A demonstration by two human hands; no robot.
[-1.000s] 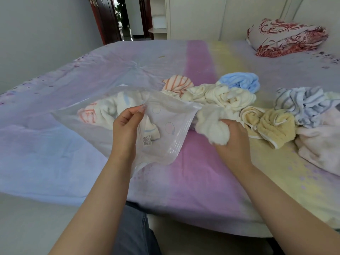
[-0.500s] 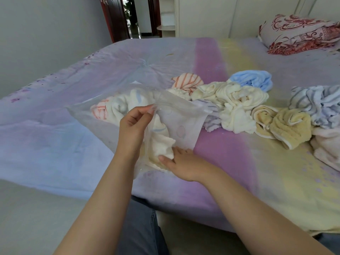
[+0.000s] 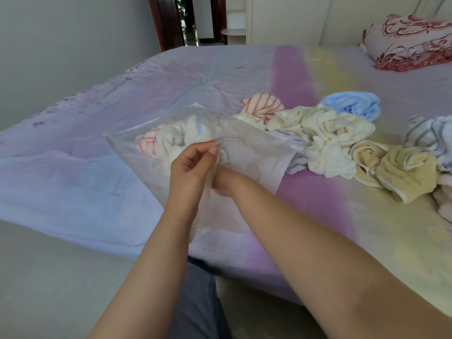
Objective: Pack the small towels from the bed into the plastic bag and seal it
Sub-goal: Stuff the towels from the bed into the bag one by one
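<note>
Pastel bedding covered the bed (image 3: 73,182), which served as the work surface. Loose small towels (image 3: 327,140) lay heaped at its right, within reach, still unpacked. Near the bed's edge, the clear plastic bag (image 3: 254,152) held several packed towels and remained unsealed. Left hand (image 3: 188,174) pinched the bag's upper lip, evidently to keep the mouth open. Right hand (image 3: 222,184) reached inside, probably seating a towel; its finger posture could not be told. No legible writing was visible.
</note>
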